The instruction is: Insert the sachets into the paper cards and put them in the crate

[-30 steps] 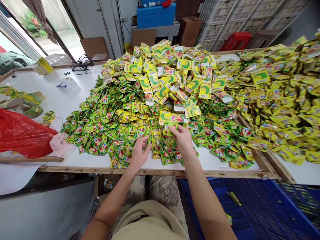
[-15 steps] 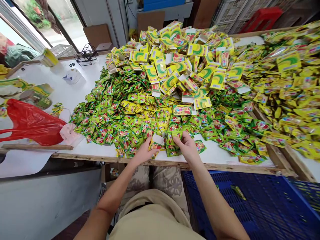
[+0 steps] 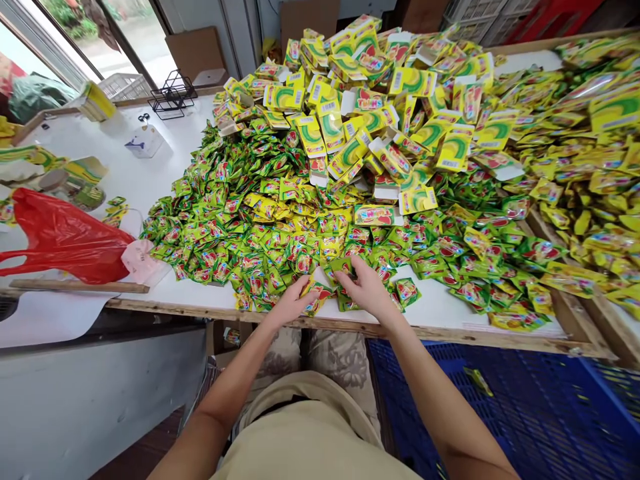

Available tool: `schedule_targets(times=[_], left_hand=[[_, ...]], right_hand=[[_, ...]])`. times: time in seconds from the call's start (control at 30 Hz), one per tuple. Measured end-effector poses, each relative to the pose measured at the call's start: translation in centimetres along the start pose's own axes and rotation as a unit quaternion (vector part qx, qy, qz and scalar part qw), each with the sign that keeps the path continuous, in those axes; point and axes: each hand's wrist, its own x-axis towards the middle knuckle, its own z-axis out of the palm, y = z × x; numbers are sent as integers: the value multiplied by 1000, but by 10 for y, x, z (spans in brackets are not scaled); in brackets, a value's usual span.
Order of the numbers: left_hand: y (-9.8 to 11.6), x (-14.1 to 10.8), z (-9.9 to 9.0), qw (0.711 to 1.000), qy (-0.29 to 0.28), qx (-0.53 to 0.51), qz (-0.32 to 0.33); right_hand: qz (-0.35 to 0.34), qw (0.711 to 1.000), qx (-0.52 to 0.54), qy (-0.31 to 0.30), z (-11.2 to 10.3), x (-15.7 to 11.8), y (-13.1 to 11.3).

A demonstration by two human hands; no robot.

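Observation:
My left hand (image 3: pixel 291 303) is closed on a small yellow candy box (image 3: pixel 320 292), tilted near the table's front edge with its white flap up. Just to the right, my right hand (image 3: pixel 367 290) pinches a green candy packet (image 3: pixel 336 268) between thumb and fingers, close beside the box's open end. Whether a second packet is in that grip I cannot tell. Around and beyond both hands spreads a heap of green candy packets (image 3: pixel 200 233), with some yellow ones mixed in. Another green packet (image 3: pixel 407 291) lies on the white table right of my right hand.
Many yellow boxes (image 3: pixel 345 160) are piled on the heap. Yellow packets (image 3: pixel 595 200) fill the area behind a wooden divider (image 3: pixel 575 313) at right. A red plastic bag (image 3: pixel 70 240) lies at left, a black wire rack (image 3: pixel 173 97) farther back. Blue crates (image 3: pixel 525 407) stand below the table.
My right hand has brought the green packet left, nearer the box's opening. The left hand still holds the box. The whole view has shifted slightly.

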Motion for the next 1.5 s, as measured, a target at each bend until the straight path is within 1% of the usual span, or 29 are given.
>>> schedule_targets(times=[0.1, 0.23, 0.37, 0.43, 0.5, 0.57, 0.63, 0.7, 0.73, 0.8, 0.83, 0.93, 1.03, 1.13, 1.2, 1.27, 1.4, 1.47, 1.5], left_hand=[[1, 1, 0, 1000, -10, 10, 3], [3, 0, 1, 1000, -10, 27, -2], [3, -2, 2, 1000, -2, 26, -10], [2, -2, 2, 1000, 1, 28, -12], [0, -3, 0, 999, 5, 31, -12], [-4, -3, -1, 1000, 7, 28, -9], [-9, -4, -3, 1000, 4, 10, -8], [-12, -5, -5, 1000, -3, -18, -12], [-13, -5, -5, 999, -6, -30, -15], [-14, -5, -5, 999, -9, -39, -19], [-14, -4, -4, 999, -8, -37, -21], [-14, -3, -3, 999, -1, -39, -27], [-14, -2, -3, 998, 6, -51, -36], [-13, -2, -5, 997, 5, -60, -38], [-11, -3, -6, 996, 3, -74, -43], [-9, -3, -7, 994, 9, -97, -52], [-9, -3, -8, 989, 20, -136, -59], [-9, -3, -9, 987, 15, -148, -57], [-10, -3, -9, 986, 13, -155, -57]], right_hand=[[-18, 996, -78, -28, -4, 1, -5], [0, 981, -174, -86, -9, 6, -12], [10, 967, -214, -136, -15, 12, -17], [-3, 966, -214, -147, -17, 14, -19], [-35, 966, -197, -161, -17, 14, -21], [-71, 971, -153, -167, -17, 15, -20], [-90, 979, -83, -163, -18, 16, -18], [-84, 980, -21, -176, -21, 19, -14], [-77, 979, -10, -189, -22, 21, -12], [-58, 976, -37, -208, -22, 24, -10], [-48, 975, -64, -206, -20, 24, -10], [-30, 977, -122, -174, -11, 24, -14], [-48, 976, -132, -166, -5, 23, -18], [-107, 970, -104, -194, -6, 24, -16], [-154, 967, -67, -194, -8, 26, -11], [-187, 968, -37, -164, -7, 27, -5], [-211, 973, -27, -91, 5, 24, 3], [-208, 975, -16, -75, 9, 22, 4], [-202, 976, -4, -76, 10, 21, 4]])
